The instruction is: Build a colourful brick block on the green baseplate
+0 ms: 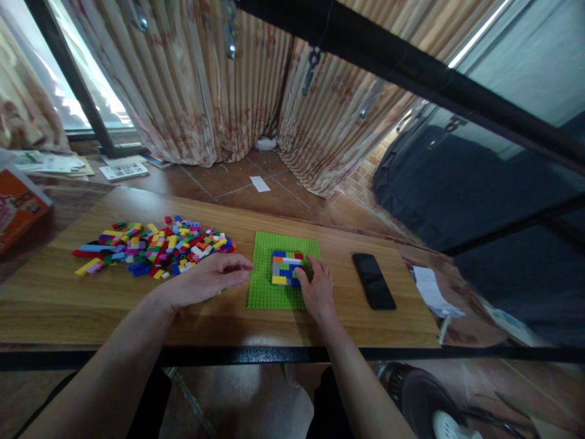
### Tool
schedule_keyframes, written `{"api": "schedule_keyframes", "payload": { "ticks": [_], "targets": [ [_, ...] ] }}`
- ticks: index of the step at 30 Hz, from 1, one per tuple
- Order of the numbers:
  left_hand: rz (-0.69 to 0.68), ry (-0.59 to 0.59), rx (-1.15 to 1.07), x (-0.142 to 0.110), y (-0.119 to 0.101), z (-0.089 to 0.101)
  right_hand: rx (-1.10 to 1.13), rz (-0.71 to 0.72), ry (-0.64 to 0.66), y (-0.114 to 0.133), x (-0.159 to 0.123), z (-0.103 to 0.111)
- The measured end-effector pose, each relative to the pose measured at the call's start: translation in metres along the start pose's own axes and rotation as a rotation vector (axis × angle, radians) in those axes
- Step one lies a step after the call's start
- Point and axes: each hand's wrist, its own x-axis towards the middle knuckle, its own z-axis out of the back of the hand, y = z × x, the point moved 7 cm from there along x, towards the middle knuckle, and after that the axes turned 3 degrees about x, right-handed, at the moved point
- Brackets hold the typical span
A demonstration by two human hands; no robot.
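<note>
A green studded baseplate (pixel 262 296) lies on the wooden table, bearing a low block of joined toy bricks (pixel 280 271) in blue, white, yellow, orange, red and grey. My right hand (pixel 319 289) is over the plate's right side, thumb and fingers apart at the right edge of the joined bricks; its fingertips seem to touch them. To the left, my left hand (pixel 208 280) hovers between the plate and a heap of loose toy bricks (pixel 150 247), fingers loosely bent and apart. I see nothing in it, though its palm side is partly hidden.
A black phone (pixel 373 280) lies on the table (pixel 228 329) right of the plate. An orange box (pixel 21 207) stands at the far left. A dark metal bar (pixel 411 67) crosses above, with curtains (pixel 205 79) behind. White papers (pixel 429 286) are beyond the table's right end.
</note>
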Motion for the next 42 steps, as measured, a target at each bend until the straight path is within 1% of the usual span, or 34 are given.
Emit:
{"api": "schedule_keyframes", "payload": {
  "ticks": [2,4,7,10,12,16,18,25,30,35,38,42],
  "targets": [
    [0.009,0.001,0.009,0.000,0.001,0.001,0.043,0.011,0.005,-0.002,0.003,0.001],
    [0.019,0.001,0.003,0.001,0.002,0.002,0.137,-0.011,0.014,-0.007,0.009,0.003],
    [0.022,-0.006,-0.011,0.002,0.001,0.002,0.316,-0.128,0.023,-0.022,0.019,0.009],
    [0.009,0.003,-0.001,0.003,0.000,0.002,0.370,-0.213,0.055,-0.031,0.023,0.016],
    [0.007,0.012,0.010,0.002,-0.001,0.001,0.332,-0.215,0.115,-0.030,0.021,0.020],
    [0.005,0.024,0.041,0.001,-0.002,0.001,0.291,-0.183,0.322,-0.020,0.010,0.017],
    [0.000,0.026,0.049,0.001,-0.002,0.001,0.288,-0.168,0.374,-0.015,0.006,0.016],
    [-0.008,0.027,0.098,0.004,-0.004,-0.003,0.251,-0.161,0.372,-0.012,0.007,0.013],
    [-0.025,0.021,0.100,0.010,-0.007,-0.020,0.202,-0.226,0.397,-0.014,0.007,0.011],
    [-0.015,0.002,0.094,0.017,-0.003,-0.038,0.200,-0.279,0.411,-0.018,0.007,0.008],
    [0.002,-0.018,0.060,0.019,-0.001,-0.043,0.208,-0.281,0.417,-0.020,0.006,0.006],
    [-0.007,-0.048,0.037,0.020,-0.001,-0.045,0.195,-0.242,0.398,-0.019,0.006,0.007]
  ]
}}
